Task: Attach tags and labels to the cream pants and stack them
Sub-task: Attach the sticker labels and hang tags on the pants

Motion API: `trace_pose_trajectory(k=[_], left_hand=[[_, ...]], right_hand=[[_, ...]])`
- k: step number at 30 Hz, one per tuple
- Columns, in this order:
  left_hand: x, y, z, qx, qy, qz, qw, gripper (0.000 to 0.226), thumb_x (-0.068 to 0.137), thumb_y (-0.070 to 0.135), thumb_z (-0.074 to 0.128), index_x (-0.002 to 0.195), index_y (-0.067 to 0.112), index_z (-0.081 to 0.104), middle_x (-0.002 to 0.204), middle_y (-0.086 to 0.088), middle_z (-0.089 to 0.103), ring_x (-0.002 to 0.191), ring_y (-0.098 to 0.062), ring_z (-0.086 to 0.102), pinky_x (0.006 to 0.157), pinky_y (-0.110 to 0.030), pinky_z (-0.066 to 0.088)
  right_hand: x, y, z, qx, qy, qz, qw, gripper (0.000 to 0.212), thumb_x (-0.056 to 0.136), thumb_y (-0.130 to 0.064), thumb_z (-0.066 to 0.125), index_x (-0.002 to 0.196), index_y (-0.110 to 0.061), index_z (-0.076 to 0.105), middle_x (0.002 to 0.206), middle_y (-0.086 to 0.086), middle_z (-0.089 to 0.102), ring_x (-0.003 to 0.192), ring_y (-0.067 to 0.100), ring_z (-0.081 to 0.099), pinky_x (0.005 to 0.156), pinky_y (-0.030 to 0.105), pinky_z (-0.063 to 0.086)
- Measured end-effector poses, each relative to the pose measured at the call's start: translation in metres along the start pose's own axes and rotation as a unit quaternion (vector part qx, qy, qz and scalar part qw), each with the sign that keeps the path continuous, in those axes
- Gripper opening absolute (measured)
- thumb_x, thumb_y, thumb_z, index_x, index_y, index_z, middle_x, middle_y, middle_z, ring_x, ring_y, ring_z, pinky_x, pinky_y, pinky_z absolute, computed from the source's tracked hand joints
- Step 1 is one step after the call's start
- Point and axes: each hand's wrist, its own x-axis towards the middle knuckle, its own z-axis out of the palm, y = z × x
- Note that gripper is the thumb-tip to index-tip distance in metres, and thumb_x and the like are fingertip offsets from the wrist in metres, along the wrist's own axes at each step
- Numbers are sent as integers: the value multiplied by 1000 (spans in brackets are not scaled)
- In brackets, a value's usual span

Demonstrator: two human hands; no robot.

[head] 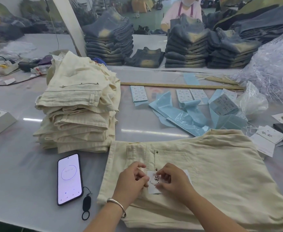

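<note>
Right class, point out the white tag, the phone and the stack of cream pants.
white tag (152,188): head view, its bare lower left part.
phone (69,179): head view, middle of the lit screen.
stack of cream pants (78,104): head view, top folded pair.

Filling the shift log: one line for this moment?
step: tagging | both hands pinch tag on cream pants | stack at left

The cream pants (221,173) and the stack of folded cream pants (77,111) are matt, coarse-woven cloth with small dull metal rivets, and the white tag (154,183) looks like smooth paper printed in black. The table (20,164) has a smooth, faintly glossy grey top that mirrors the lights, as does the phone (69,179) with its glossy glass screen. The blue backing sheets (184,114) look slick and shiny, the ruler (179,85) is matt wood, the bracelet (117,204) is polished metal, and the far jeans (186,49) are faded denim.
</note>
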Motion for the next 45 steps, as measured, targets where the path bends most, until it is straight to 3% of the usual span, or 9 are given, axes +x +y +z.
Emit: trace_pose_trajectory(k=[6,10,12,14,16,20,25,37,45], left_hand=[[0,-5,4,-28,4,-44,999,16,82,-1,71,85,14,73,74,-4,74,67,-16,73,59,-17,50],[1,-3,5,9,7,-34,999,16,84,0,69,83,15,73,70,2,72,65,-9,71,60,-15,50],[0,0,5,33,7,-24,999,16,85,1,68,81,16,71,68,4,71,62,-5,69,60,-13,49],[0,2,6,56,13,-9,998,16,85,3,67,79,18,69,67,6,70,62,-3,67,60,-11,47],[0,4,7,71,23,5,997,18,86,6,67,76,20,67,65,7,68,61,-1,65,59,-11,46],[1,8,11,80,26,24,996,16,87,8,67,76,19,64,64,9,64,59,2,60,60,-11,44],[1,7,13,92,20,38,995,9,86,15,69,78,15,66,69,10,63,64,3,55,64,-13,43],[3,4,13,109,15,70,991,9,87,19,69,79,14,69,68,8,60,61,1,51,61,-14,41],[8,5,9,168,-8,109,980,11,87,21,67,81,12,68,69,10,56,63,0,48,62,-14,39]], right_hand=[[-3,1,10,-99,51,-114,987,7,70,-15,82,75,-18,77,74,-7,53,71,11,52,59,23,43],[0,-6,12,-201,55,-205,956,15,67,-3,76,62,-14,67,68,-2,55,64,19,56,45,29,45],[3,-9,14,-212,20,-174,961,11,80,-5,66,72,-12,64,78,-2,58,75,19,55,58,32,46],[6,-11,12,-135,-27,-65,988,11,90,-11,57,81,-17,60,84,-7,58,82,13,54,71,26,43],[7,-14,6,-10,-36,7,999,17,89,-9,60,77,-21,59,75,-10,61,72,7,56,68,21,43],[4,-17,-5,171,-49,72,981,15,84,-3,69,75,-15,70,65,-4,68,61,4,61,59,16,45],[3,-17,-9,283,-55,129,949,17,83,-1,70,74,-14,74,66,4,70,59,10,61,52,19,43],[6,-20,-11,335,-77,161,925,7,84,-2,70,81,-8,73,73,10,70,64,18,59,52,22,42],[7,-21,-13,298,-84,131,942,10,84,3,67,81,-5,73,65,3,69,54,6,60,48,16,42]])
